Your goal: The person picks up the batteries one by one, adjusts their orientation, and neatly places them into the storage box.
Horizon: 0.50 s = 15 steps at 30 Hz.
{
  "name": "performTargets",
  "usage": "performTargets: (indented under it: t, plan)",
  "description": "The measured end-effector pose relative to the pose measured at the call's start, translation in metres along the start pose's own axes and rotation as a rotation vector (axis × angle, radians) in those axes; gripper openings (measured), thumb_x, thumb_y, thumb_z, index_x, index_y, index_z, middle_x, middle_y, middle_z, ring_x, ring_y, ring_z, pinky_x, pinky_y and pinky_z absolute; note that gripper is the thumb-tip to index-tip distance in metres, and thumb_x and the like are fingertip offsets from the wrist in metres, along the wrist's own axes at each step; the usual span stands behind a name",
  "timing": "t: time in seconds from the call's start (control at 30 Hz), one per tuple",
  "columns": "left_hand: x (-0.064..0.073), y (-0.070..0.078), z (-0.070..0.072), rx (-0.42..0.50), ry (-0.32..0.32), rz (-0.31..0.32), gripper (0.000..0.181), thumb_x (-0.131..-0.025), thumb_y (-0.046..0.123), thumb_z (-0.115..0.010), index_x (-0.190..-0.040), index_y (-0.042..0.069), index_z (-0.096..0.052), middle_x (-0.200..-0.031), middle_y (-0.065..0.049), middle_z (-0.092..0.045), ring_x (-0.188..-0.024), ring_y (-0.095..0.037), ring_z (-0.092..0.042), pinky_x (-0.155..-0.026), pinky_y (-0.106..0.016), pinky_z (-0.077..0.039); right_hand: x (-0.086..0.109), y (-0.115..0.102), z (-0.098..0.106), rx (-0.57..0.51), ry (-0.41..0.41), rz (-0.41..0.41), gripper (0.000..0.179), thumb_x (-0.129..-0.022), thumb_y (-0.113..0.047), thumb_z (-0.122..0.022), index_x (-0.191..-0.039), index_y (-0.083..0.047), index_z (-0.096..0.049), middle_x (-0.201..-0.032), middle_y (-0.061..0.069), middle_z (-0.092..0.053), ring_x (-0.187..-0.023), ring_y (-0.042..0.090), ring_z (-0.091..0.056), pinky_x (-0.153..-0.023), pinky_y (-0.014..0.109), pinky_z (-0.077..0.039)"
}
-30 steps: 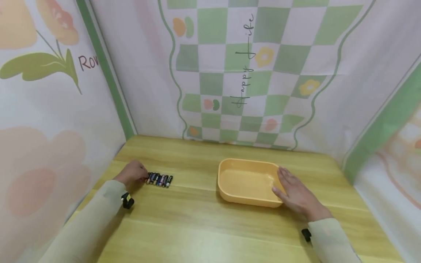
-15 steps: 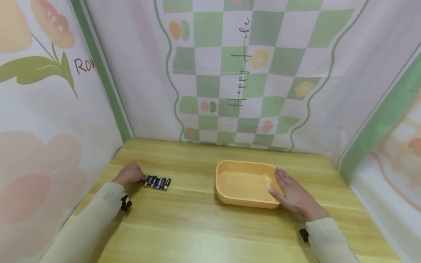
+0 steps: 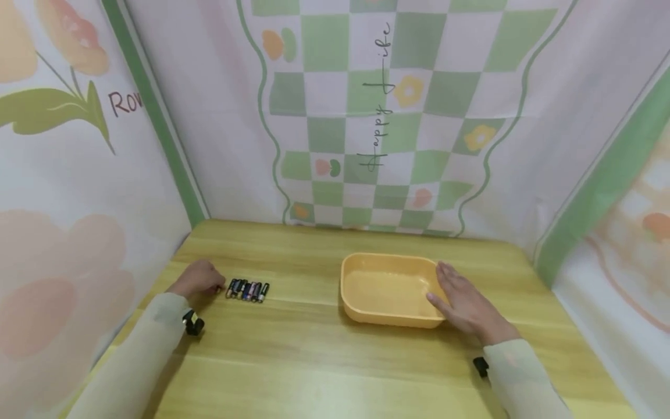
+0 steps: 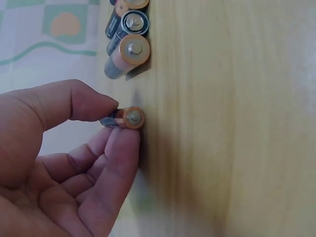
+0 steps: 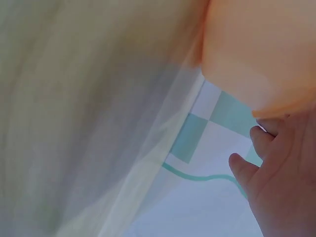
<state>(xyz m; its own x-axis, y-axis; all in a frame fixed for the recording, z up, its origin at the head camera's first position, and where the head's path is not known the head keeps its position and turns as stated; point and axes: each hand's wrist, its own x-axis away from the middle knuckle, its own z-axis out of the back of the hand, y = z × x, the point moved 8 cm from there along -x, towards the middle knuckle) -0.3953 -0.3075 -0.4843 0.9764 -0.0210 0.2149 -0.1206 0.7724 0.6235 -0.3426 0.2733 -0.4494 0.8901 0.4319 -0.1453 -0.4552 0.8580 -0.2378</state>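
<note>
My left hand (image 3: 198,279) pinches a battery (image 4: 133,117) between thumb and fingers, just left of a row of batteries. In the left wrist view its copper-coloured end with the metal nub faces the camera. The row of several batteries (image 3: 248,290) lies side by side on the table; the nearest battery (image 4: 129,55) in the left wrist view is apart from the one I hold. My right hand (image 3: 471,305) rests at the right end of a yellow plastic basin (image 3: 392,320), fingers straight along the rim and thumb over the inside. No things show in the basin.
The wood-grain table (image 3: 298,361) carries the basin right of centre and the batteries at left. A printed cloth (image 3: 324,192) with green checks hangs behind its far edge. More patterned cloth walls (image 3: 63,174) stand at both sides.
My left hand has drawn slightly left with one battery, and a small gap now shows between it and the row. The right hand stays at the basin. The head view has shifted a little.
</note>
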Motion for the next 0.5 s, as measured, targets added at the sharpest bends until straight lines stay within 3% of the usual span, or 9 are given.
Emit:
performTargets:
  t: [0.23, 0.37, 0.5]
  plan:
    - [0.008, -0.014, 0.001, 0.126, -0.023, -0.009, 0.017, -0.086, 0.014, -0.066, -0.085, -0.003, -0.071, -0.074, -0.006, -0.065, -0.067, -0.019, -0.06, -0.063, -0.029, -0.054, -0.003, -0.004, -0.002, 0.015, -0.011, 0.014, 0.078, -0.103, -0.047, -0.039, -0.15, 0.01, -0.014, -0.158, 0.023, -0.008, -0.144, 0.04, -0.009, -0.116, 0.053, -0.014]
    - [0.015, -0.013, 0.003, 0.207, -0.062, -0.033, 0.029, -0.089, 0.011, -0.064, -0.102, -0.014, -0.065, -0.092, -0.014, -0.068, -0.079, -0.021, -0.064, -0.072, -0.032, -0.059, -0.002, -0.002, -0.003, 0.018, -0.031, 0.007, 0.08, -0.103, -0.049, -0.038, -0.15, 0.01, -0.011, -0.158, 0.024, -0.005, -0.145, 0.039, -0.006, -0.117, 0.054, -0.014]
    - [0.018, -0.011, 0.004, 0.302, -0.117, -0.026, 0.032, -0.093, 0.008, -0.059, -0.11, -0.019, -0.058, -0.103, -0.019, -0.065, -0.087, -0.022, -0.064, -0.079, -0.034, -0.059, 0.002, 0.001, -0.002, 0.038, -0.048, 0.009, 0.085, -0.101, -0.053, -0.039, -0.15, 0.01, -0.01, -0.158, 0.024, -0.004, -0.145, 0.039, -0.005, -0.116, 0.055, -0.013]
